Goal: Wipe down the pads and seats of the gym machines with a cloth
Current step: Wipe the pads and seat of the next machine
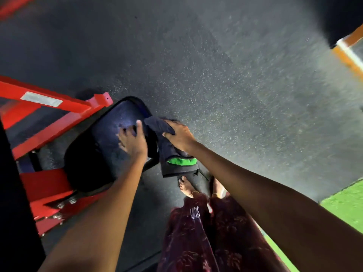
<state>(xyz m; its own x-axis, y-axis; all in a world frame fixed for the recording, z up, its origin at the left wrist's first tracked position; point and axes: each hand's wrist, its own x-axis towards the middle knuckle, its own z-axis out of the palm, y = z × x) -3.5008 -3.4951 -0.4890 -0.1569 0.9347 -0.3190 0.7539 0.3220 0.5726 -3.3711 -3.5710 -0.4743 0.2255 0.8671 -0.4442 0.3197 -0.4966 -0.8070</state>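
Note:
A black padded seat point(102, 146) sits on a red machine frame point(49, 126) at the left. My left hand point(132, 141) rests on the seat's right part with fingers spread and partly curled over the pad. My right hand point(179, 135) grips a dark cloth point(167, 152) with a green band near its lower end. The cloth hangs down off the seat's right edge, its top bunched under my fingers just beside the pad.
Dark speckled rubber floor point(216, 75) spreads ahead and to the right. A strip of green turf point(345, 209) lies at the lower right. An orange and white bar point(349, 54) crosses the upper right corner. My bare feet point(186, 186) stand below the cloth.

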